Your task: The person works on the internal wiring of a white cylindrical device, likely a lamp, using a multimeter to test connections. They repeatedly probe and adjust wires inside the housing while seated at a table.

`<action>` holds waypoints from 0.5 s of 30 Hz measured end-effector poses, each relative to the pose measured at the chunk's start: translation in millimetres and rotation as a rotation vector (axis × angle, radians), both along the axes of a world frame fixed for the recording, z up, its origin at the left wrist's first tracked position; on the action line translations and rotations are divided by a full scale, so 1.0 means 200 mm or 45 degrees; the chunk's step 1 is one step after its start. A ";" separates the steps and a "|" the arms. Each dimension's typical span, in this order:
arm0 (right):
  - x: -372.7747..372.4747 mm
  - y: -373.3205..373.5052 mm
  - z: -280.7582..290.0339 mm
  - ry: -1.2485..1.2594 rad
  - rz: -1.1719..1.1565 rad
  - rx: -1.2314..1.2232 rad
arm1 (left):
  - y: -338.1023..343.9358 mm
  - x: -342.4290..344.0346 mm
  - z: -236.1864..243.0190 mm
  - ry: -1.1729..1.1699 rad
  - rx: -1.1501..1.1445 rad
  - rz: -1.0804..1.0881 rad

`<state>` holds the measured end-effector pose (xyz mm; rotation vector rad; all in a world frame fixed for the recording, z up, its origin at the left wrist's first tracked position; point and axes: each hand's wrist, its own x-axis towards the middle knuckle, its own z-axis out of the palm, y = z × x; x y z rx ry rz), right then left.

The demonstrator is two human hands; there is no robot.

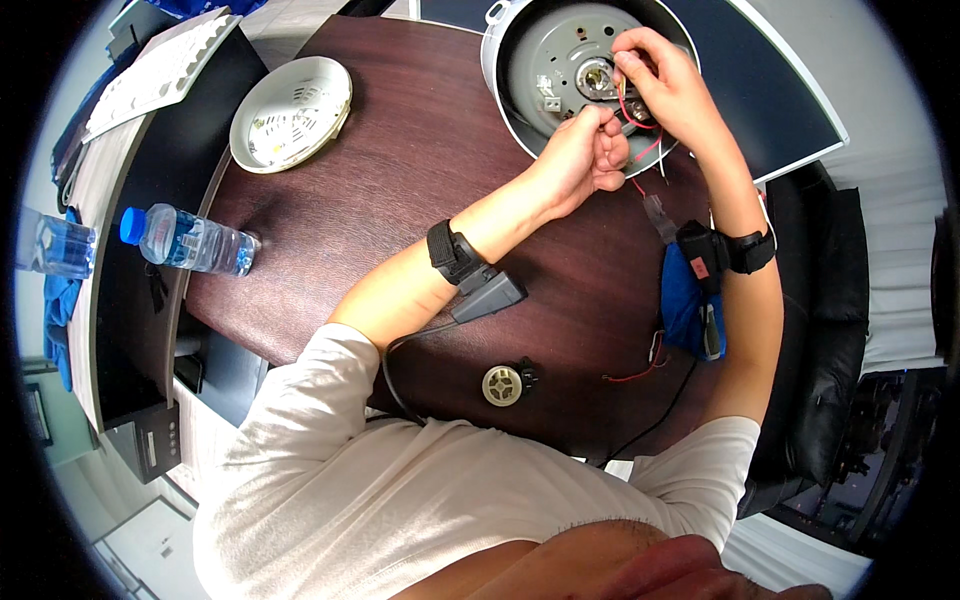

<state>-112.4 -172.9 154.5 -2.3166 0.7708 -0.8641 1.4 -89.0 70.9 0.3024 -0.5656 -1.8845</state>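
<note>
A round appliance body (545, 75) with a white outer wall and a grey metal inside lies at the far edge of the table, its wiring exposed. Over its right side my right hand (668, 88) is closed, pinching a red wire (622, 98) between thumb and fingers. My left hand (588, 155) is curled at the near rim, next to the wires. Whatever its fingers hold, if anything, is hidden. Beside the hands, a loop of red and white wires (650, 150) hangs over the rim.
A white slotted round cover (292, 115) lies far left on the brown table (420, 130). A water bottle (195, 240) lies at the left edge. Near me are a small round part (502, 385) and a black plug-like piece (490, 297). A blue cloth-like item (682, 305) and thin wires lie right.
</note>
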 end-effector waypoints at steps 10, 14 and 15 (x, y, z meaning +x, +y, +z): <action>0.01 -0.01 0.00 -0.068 0.060 0.070 | 0.01 0.01 0.02 -0.002 0.021 0.016; 0.01 0.01 0.00 -0.050 0.048 0.071 | 0.02 0.00 0.01 -0.006 0.012 0.043; 0.01 0.00 0.00 -0.051 0.041 0.061 | 0.02 0.00 0.01 -0.008 0.009 0.042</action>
